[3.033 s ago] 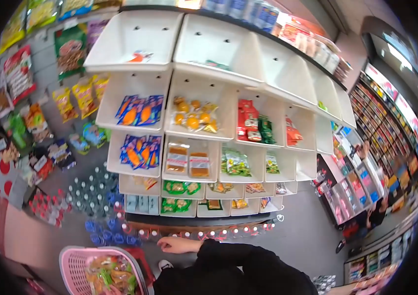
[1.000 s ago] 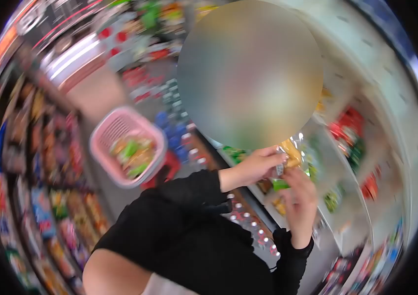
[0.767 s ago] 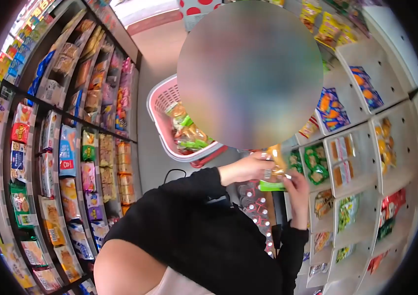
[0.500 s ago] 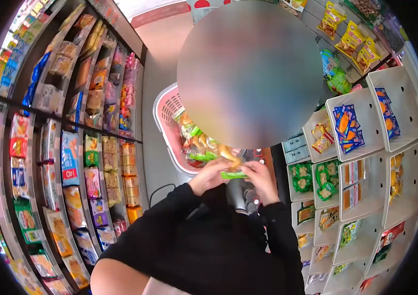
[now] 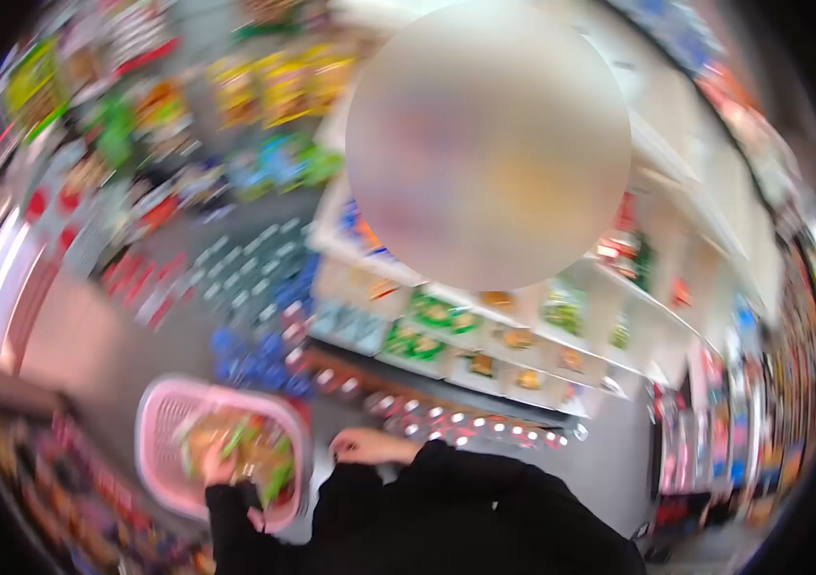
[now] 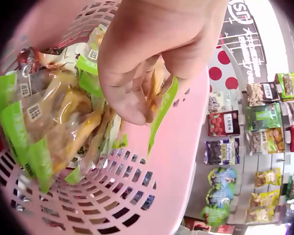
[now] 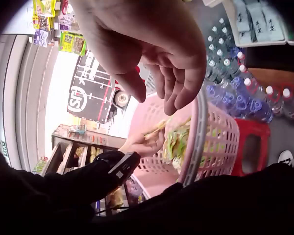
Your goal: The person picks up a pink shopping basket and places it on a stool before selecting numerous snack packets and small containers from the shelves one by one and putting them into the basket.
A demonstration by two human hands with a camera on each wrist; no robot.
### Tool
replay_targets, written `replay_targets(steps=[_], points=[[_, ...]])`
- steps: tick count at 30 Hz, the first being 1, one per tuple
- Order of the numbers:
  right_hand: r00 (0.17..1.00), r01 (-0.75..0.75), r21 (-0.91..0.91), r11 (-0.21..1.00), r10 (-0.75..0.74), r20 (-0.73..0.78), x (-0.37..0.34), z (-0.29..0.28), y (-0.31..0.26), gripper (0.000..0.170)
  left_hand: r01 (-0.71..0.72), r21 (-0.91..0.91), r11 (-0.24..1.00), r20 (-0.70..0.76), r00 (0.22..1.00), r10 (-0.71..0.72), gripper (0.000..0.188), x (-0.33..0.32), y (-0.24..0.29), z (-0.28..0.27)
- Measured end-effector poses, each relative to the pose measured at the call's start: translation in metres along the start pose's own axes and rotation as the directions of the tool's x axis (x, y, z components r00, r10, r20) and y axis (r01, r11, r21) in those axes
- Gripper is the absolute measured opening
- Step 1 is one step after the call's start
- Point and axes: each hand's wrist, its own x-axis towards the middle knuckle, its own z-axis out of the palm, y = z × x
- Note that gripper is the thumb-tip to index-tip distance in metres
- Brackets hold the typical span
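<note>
Inside the pink basket (image 5: 161, 422), my left hand (image 5: 219, 467) is over a pile of clear food packets (image 5: 250, 450). The left wrist view shows this hand (image 6: 157, 54) pinching a green-edged packet (image 6: 165, 108) between thumb and fingers, beside other green-edged packets (image 6: 63, 122). Outside the basket, to its right, my right hand (image 5: 374, 446) holds nothing. Its fingers hang loosely curled above the basket's rim in the right wrist view, where the right hand (image 7: 157, 49) is large and the left hand (image 7: 146, 145) shows smaller beyond.
White bins of snacks (image 5: 456, 359) stand ahead, with bottles (image 5: 427, 414) along their base. Blue bottles (image 5: 255, 359) stand behind the basket. A red stool (image 7: 255, 147) is beneath the basket. Snack shelves (image 5: 53, 470) are at the lower left. A blurred disc covers the upper middle.
Both hands held a packet together in front of the body; now the left is down in the basket with a packet and the right has let go, apart from it. The head view has turned.
</note>
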Motion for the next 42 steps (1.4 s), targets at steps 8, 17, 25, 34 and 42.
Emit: replay_targets(steps=[8,17,25,34,42], points=[[0.95,-0.018,0.015,1.0,0.022,-0.311,-0.116,-0.082,-0.016,0.025,0.278,-0.776,0.567,0.1,0.941,-0.325,0.023,0.073,-0.051,0.062],[0.812,0.028,-0.259,0.966,-0.173,-0.558,-0.278,-0.163,-0.057,0.026,0.351,-0.791,0.501,0.066,0.863,-0.501,0.034,0.064,0.237,0.019],[0.128,-0.283,-0.664,0.692,-0.659,-0.741,-0.484,-0.279,-0.168,0.023,0.022,-0.855,0.518,-0.082,0.981,-0.176,0.023,0.066,0.296,0.058],[-0.013,-0.736,-0.33,0.592,-0.499,-0.867,-0.579,-0.453,-0.203,0.036,-0.173,-0.761,0.625,0.278,0.784,0.556,0.021,0.042,0.597,0.111],[0.097,-0.919,-0.146,0.367,-0.148,-0.984,-0.582,-0.459,-0.22,0.052,-0.071,-0.757,0.65,0.495,0.588,0.64,0.022,0.0,0.67,0.13]])
